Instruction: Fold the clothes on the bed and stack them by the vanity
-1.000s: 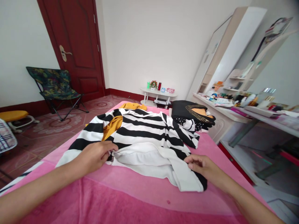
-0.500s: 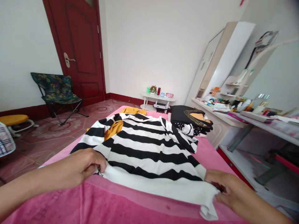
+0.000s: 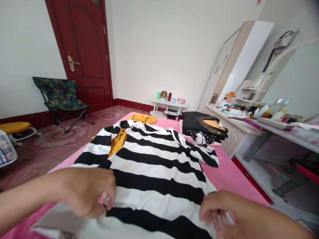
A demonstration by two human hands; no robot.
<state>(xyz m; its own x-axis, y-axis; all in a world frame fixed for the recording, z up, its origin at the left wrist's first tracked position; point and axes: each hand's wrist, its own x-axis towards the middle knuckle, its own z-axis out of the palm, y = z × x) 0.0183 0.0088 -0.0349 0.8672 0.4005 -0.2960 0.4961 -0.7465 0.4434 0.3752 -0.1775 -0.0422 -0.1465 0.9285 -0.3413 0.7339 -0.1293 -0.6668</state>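
A black-and-white striped long-sleeved top (image 3: pixel 159 162) lies spread on the pink bed cover (image 3: pixel 239 176), its white hem toward me. My left hand (image 3: pixel 92 192) is closed, fingertips pinching the fabric at the top's left side above the hem. At the opposite side, my right hand (image 3: pixel 219 212) has its fingers curled onto the cloth, slightly blurred; the thumb is partly hidden. A mustard-yellow garment (image 3: pixel 117 142) shows between the left sleeve and the body of the top.
Folded dark clothes (image 3: pixel 203 124) are stacked at the bed's far right. A small white table (image 3: pixel 169 103) stands by the wall, and a dressing table (image 3: pixel 249 124) with bottles is on the right. A folding chair (image 3: pixel 61 96) and yellow stool (image 3: pixel 15 126) stand left.
Both hands have moved from the hem's corners to higher points along the top's sides. The body of the top now reaches nearer to me, and its right sleeve has shifted outward.
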